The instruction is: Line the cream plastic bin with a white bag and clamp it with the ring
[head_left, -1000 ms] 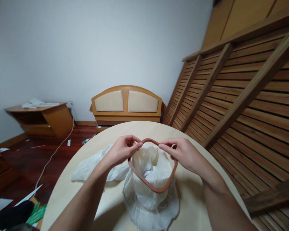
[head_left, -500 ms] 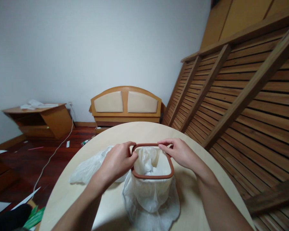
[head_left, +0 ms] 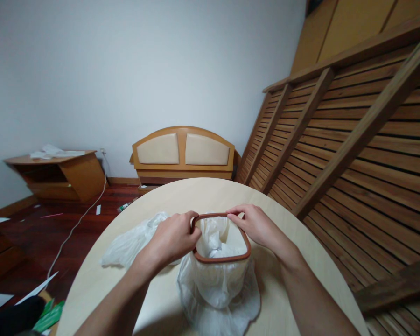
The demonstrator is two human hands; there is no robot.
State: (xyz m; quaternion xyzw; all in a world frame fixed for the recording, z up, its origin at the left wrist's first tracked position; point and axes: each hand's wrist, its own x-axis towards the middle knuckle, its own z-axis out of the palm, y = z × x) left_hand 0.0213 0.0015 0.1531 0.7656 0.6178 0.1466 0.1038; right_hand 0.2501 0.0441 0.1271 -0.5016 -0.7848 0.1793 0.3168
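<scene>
A small trash can [head_left: 219, 282] stands on the round table, lined with a thin white plastic bag [head_left: 227, 315] that drapes down its outside and spreads over the tabletop. A brown rim ring [head_left: 224, 259] sits around its mouth, over the bag. My left hand [head_left: 180, 233] pinches the ring at its far left corner, thumb inside and fingers outside. At the far right corner, my right hand [head_left: 254, 224] grips the same ring between thumb and fingers. Crumpled white stuff lies inside the can. Another white plastic bag [head_left: 133, 242] rests on the table, partly behind my left hand.
The pale round table [head_left: 196, 191] fills the foreground. Slatted wooden panels [head_left: 336, 140] lean along the right side. A headboard [head_left: 184, 149] stands against the wall beyond. To the left are a low cabinet [head_left: 66, 177], a white cord [head_left: 79, 224] and scattered papers on the dark floor.
The ring's far side has dropped slightly, and my right hand has shifted a little left along it. Both hands keep their hold; the loose bag lies where it was.
</scene>
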